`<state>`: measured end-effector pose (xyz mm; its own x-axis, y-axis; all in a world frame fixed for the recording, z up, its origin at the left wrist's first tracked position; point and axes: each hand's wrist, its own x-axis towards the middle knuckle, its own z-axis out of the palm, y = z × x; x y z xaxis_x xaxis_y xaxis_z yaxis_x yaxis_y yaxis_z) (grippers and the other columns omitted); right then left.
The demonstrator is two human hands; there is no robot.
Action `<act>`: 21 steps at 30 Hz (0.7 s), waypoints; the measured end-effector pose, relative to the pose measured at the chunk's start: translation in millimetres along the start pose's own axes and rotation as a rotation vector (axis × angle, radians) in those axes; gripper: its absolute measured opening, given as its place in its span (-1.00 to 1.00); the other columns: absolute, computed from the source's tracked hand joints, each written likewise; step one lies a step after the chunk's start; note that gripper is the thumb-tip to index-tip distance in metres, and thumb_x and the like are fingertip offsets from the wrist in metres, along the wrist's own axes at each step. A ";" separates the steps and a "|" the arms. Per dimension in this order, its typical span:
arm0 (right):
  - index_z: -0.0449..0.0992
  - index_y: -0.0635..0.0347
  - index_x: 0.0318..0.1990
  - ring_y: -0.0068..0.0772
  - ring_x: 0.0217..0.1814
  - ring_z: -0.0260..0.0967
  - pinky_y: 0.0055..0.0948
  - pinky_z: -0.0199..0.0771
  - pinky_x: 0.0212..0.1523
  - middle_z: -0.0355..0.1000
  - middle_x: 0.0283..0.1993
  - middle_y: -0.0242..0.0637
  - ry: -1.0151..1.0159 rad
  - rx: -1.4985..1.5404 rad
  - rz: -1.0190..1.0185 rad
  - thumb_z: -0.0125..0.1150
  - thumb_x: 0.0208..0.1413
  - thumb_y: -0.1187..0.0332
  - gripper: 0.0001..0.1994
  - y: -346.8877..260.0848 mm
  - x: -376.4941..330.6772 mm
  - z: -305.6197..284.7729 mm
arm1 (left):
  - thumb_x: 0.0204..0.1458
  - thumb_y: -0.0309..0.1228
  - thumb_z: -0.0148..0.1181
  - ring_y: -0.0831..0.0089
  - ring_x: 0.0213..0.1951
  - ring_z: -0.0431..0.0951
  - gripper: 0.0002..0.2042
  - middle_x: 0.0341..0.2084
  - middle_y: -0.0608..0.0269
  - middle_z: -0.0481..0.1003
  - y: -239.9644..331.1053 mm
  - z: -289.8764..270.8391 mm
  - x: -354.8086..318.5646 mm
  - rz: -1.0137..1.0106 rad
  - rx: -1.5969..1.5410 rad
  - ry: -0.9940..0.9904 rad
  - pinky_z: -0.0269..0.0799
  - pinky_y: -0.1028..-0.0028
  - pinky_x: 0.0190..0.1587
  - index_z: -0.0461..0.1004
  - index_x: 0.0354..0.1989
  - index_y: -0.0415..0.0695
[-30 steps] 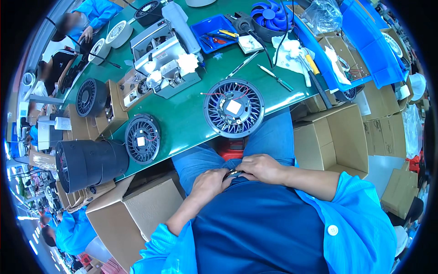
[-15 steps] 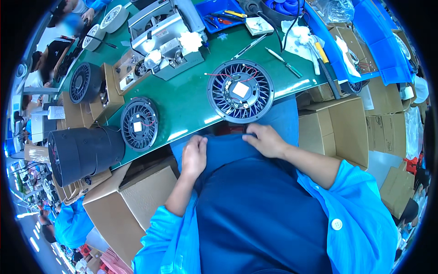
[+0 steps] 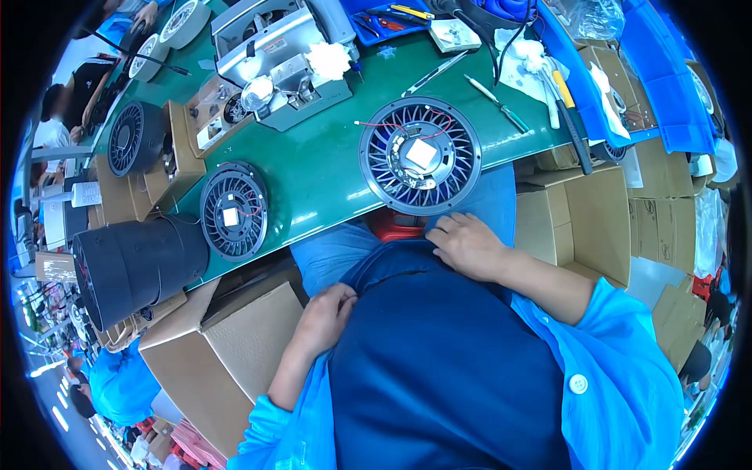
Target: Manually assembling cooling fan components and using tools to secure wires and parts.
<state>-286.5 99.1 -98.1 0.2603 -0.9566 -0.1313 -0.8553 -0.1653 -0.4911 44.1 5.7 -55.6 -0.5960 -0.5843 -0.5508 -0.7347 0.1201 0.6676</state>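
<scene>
I see a green surface (image 3: 313, 176), a dark blue shirt (image 3: 446, 356), a round black fan (image 3: 421, 155) on the surface's edge, the right hand (image 3: 471, 248) and left hand (image 3: 324, 318), fingers bent at the shirt; I can't tell if they grip

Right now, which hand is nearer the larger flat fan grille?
Right. The right hand is just below the larger flat fan grille in the picture; the left hand is farther off, below and to its left.
</scene>
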 end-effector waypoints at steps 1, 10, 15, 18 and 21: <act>0.59 0.16 -0.07 0.02 -0.05 0.55 -0.02 0.54 0.01 0.54 -0.16 -0.14 0.008 0.058 -0.013 0.33 0.21 0.29 -0.78 -2.3 -5.7 -8.0 | 0.23 -0.42 0.24 -0.13 -0.19 0.65 -0.87 -0.29 -0.11 0.62 2.4 -2.2 -3.4 -0.006 -0.012 -0.031 0.57 0.07 -0.11 0.56 -0.15 -0.20; 0.58 0.17 0.01 0.08 -0.09 0.56 -0.05 0.57 -0.03 0.55 -0.18 -0.08 -0.444 0.309 0.069 0.24 0.26 0.36 -0.79 2.0 -17.7 -38.2 | 0.24 -0.39 0.21 -0.17 -0.11 0.65 -0.84 -0.20 -0.16 0.64 -0.5 -26.1 -35.2 -0.114 0.043 -0.293 0.56 0.06 -0.08 0.57 -0.08 -0.17; 0.56 0.21 -0.11 0.12 -0.07 0.59 0.03 0.57 -0.06 0.61 -0.23 -0.03 -0.535 0.554 0.151 0.23 0.24 0.35 -0.84 24.2 -43.8 -40.7 | 0.28 -0.32 0.19 -0.22 -0.16 0.64 -0.83 -0.28 -0.20 0.63 -5.2 -7.3 -41.3 -0.153 0.136 -0.146 0.56 -0.02 -0.11 0.54 -0.12 -0.14; 0.53 0.20 -0.16 0.16 -0.16 0.55 0.03 0.56 -0.10 0.54 -0.27 -0.01 -0.486 0.699 0.157 0.25 0.24 0.36 -0.87 24.2 -51.2 -40.5 | 0.28 -0.29 0.18 -0.24 -0.19 0.64 -0.83 -0.29 -0.20 0.63 -8.4 10.3 -51.1 -0.165 0.080 0.022 0.55 -0.05 -0.13 0.54 -0.16 -0.12; 0.52 0.22 -0.20 0.16 -0.13 0.56 0.03 0.57 -0.12 0.57 -0.23 0.00 -0.367 0.482 0.262 0.26 0.23 0.38 -0.89 6.1 -48.6 -27.2 | 0.29 -0.27 0.18 -0.25 -0.21 0.63 -0.83 -0.30 -0.20 0.62 -2.8 6.5 -65.9 -0.163 0.083 0.123 0.54 -0.06 -0.16 0.54 -0.18 -0.10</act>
<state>-316.5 138.1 -71.3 0.2796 -0.7925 -0.5420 -0.6367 0.2695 -0.7225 83.3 49.1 -24.4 -0.4268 -0.6944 -0.5793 -0.8455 0.0790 0.5281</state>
